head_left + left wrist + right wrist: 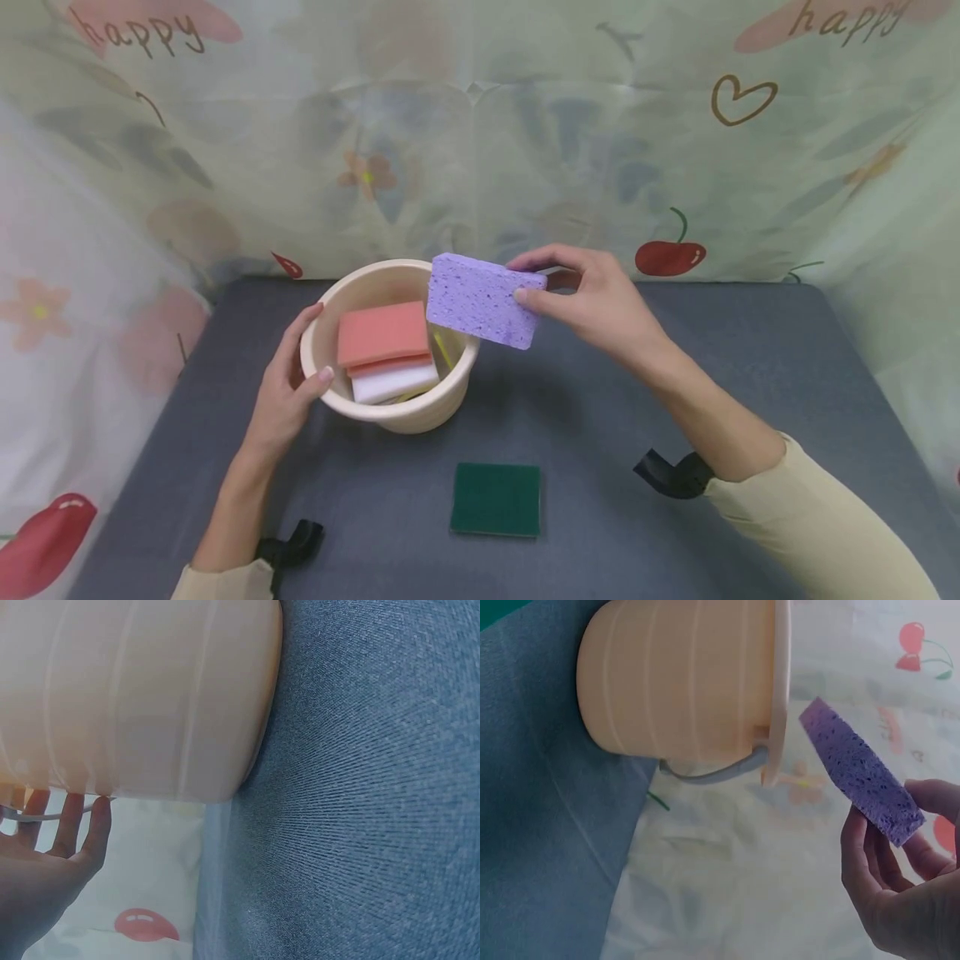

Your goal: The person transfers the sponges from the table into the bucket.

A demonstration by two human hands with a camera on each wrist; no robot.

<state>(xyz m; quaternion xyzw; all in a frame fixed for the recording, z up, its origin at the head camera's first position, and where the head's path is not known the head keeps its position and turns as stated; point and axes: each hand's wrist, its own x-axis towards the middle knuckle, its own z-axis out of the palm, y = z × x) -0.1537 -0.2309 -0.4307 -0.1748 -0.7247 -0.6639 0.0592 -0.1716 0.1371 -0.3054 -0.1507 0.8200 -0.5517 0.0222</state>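
My right hand (603,300) pinches a purple sponge (480,304) by its right end, thumb on the near face. The sponge is held up at the right rim of a cream bucket (420,417), overlapping it in the head view. From the right wrist view, the sponge (862,772) appears edge-on and tilted, apart from the bucket wall (682,675). My left hand (288,375) grips the bucket's left rim, thumb over the edge and fingers along the outside. Inside the bucket lie a coral-pink sponge (384,333) and a white sponge (393,383), with something yellow partly hidden beneath.
A flat dark green scouring pad (496,500) lies on the grey-blue table (375,517) in front of the bucket. The bucket's grey handle (712,774) hangs at its side. Printed curtains (525,167) surround the table at the back and sides.
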